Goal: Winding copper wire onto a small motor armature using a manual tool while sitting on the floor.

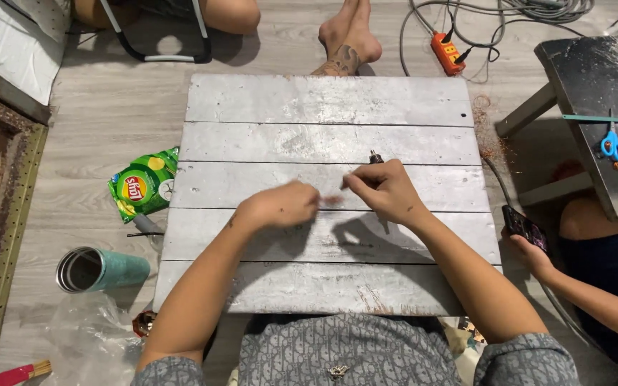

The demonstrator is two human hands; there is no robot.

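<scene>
I look down at a low table of grey-white painted planks (pixel 323 100). My right hand (pixel 386 191) is closed around a small dark rotary tool (pixel 375 156), whose metal tip sticks out above the fist. My left hand (pixel 284 205) hovers over the middle plank, fingers pinched toward a small pinkish piece (pixel 332 200) between the two hands. Whether the left fingers hold that piece is blurred and unclear. Both hands cast shadows on the plank below.
A green snack bag (pixel 144 184) and a teal metal tumbler (pixel 98 269) lie left on the floor. Another person's hand holds a phone (pixel 525 227) at right. Bare feet (pixel 346 39), an orange power strip (pixel 447 53), blue scissors (pixel 613 145) on a dark bench.
</scene>
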